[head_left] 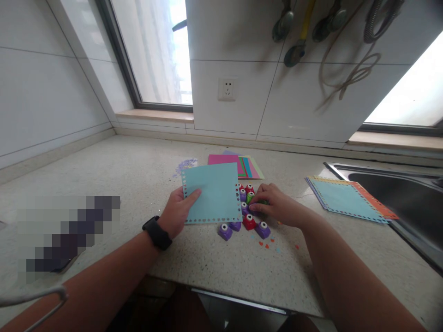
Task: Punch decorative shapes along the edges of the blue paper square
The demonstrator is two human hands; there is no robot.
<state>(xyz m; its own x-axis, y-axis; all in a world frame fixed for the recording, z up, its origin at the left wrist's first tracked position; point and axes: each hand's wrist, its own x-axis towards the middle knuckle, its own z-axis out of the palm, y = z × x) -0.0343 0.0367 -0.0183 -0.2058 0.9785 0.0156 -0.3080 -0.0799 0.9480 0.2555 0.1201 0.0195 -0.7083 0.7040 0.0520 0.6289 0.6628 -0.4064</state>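
My left hand (178, 210) grips a light blue sheet of paper (212, 191) at its left edge, thumb on top. Small shapes are punched along the sheet's left, right and near edges. My right hand (273, 203) is closed over a craft punch among the cluster right of the sheet; its fingers partly hide that punch. Around them stand a red craft punch (249, 222), a purple craft punch (263, 230), a green craft punch (250, 197) and several others. Another purple craft punch (224, 231) sits at the sheet's near edge, and the sheet covers part of the group.
Stacked coloured paper (221, 159) lies behind the sheet, beside purple paper bits (187, 164). At right, punched sheets (349, 198) overlap the rim of a metal sink (398, 193). Paper scraps (266, 246) dot the counter (221, 263). A blurred-out dark object (72, 235) is at left.
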